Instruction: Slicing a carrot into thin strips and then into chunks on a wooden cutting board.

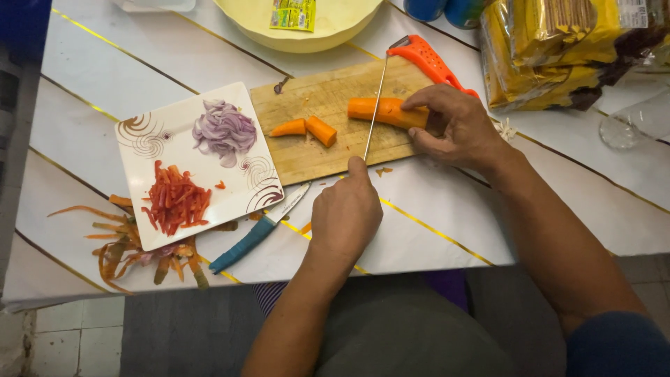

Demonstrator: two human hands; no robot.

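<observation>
White tabletop (447, 188) with thin gold lines fills the head view, grey floor tiles below its edge. At the top right lies a crinkled yellow plastic package (551, 49); a small green-and-yellow sachet (293, 14) sits in a pale yellow bowl (335, 31). A wooden cutting board (328, 150) holds two cut carrot pieces (310, 129). The left hand (345, 213) is clenched around a knife (375, 105), its thin blade set on the carrot (387, 112), which the right hand (457, 126) pins by its fingertips. Beside the board, a square white plate (202, 202) carries sliced purple onion (225, 130) and red strips (176, 200). An orange peeler (429, 59) lies behind.
</observation>
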